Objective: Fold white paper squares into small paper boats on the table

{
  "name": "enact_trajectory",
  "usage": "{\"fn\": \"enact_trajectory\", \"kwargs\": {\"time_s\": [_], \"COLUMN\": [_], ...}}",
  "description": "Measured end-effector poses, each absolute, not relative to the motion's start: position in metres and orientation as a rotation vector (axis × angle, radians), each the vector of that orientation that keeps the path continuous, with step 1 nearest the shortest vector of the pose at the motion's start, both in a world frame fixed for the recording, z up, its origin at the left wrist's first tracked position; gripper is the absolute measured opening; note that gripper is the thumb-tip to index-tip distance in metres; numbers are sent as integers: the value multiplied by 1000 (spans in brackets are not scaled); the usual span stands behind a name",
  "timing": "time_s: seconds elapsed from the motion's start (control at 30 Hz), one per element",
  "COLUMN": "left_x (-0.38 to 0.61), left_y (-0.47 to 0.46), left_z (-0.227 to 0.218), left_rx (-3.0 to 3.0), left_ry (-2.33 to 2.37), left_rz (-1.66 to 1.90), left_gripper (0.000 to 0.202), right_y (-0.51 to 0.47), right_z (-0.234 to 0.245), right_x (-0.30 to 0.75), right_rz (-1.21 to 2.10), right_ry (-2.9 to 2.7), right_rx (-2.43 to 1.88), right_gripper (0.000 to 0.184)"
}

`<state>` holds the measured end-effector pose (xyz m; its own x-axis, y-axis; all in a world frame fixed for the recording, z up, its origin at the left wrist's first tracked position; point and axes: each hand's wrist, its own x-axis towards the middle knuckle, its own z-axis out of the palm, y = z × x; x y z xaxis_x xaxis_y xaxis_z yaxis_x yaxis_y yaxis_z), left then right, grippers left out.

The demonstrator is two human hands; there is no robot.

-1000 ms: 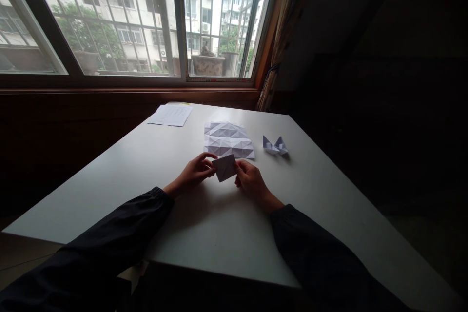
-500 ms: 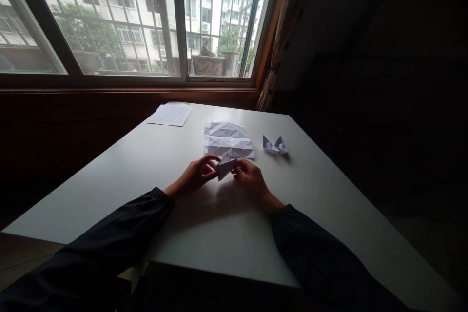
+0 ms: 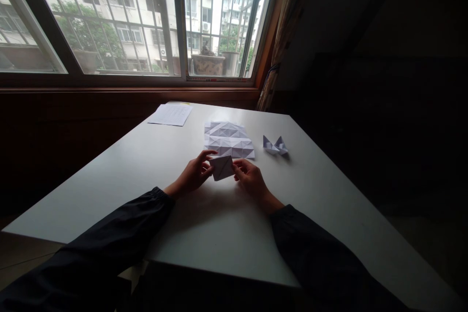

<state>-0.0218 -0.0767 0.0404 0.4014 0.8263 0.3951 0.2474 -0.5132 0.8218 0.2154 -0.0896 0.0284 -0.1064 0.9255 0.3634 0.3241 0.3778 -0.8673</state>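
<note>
Between my two hands, above the white table [image 3: 219,234], is a small folded paper [image 3: 221,168], roughly four-sided with a slanting crease or edge across its face. My left hand [image 3: 199,170] grips its left side, thumb below and index finger raised over the upper corner. At the right edge, the thumb and fingers of my right hand [image 3: 248,175] pinch the paper. Just beyond the hands lies a creased white sheet [image 3: 229,139] with rows of triangular folds. A folded paper boat-like piece [image 3: 276,145] with two upright points stands to the right.
Printed papers [image 3: 170,114] lie at the table's far left corner. Behind the table is a barred window [image 3: 124,24] with potted plants outside. A tied curtain [image 3: 270,83] hangs at the window's right side. The room to the right is very dark.
The paper in my hands has changed from a pointed, triangular outline to a flatter four-sided one. My left fingers have shifted slightly left and opened a little. My right hand has hardly moved.
</note>
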Motion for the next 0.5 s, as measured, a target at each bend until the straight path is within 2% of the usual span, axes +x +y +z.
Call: {"fn": "enact_trajectory", "kwargs": {"time_s": [0.13, 0.33, 0.5], "left_x": [-21, -21, -24], "left_y": [-79, -74, -72], "left_z": [43, 38, 36], "left_rx": [1922, 1644, 1699], "left_ry": [874, 803, 765], "left_rz": [1054, 1015, 884], "left_gripper": [37, 42, 42], "right_y": [-91, -94, -94], "right_z": [30, 27, 27], "right_x": [215, 216, 215], "right_rz": [784, 852, 838], "right_ry": [-1657, -1648, -1653], "right_rx": [-1116, -1075, -1067], "right_gripper": [36, 37, 37]}}
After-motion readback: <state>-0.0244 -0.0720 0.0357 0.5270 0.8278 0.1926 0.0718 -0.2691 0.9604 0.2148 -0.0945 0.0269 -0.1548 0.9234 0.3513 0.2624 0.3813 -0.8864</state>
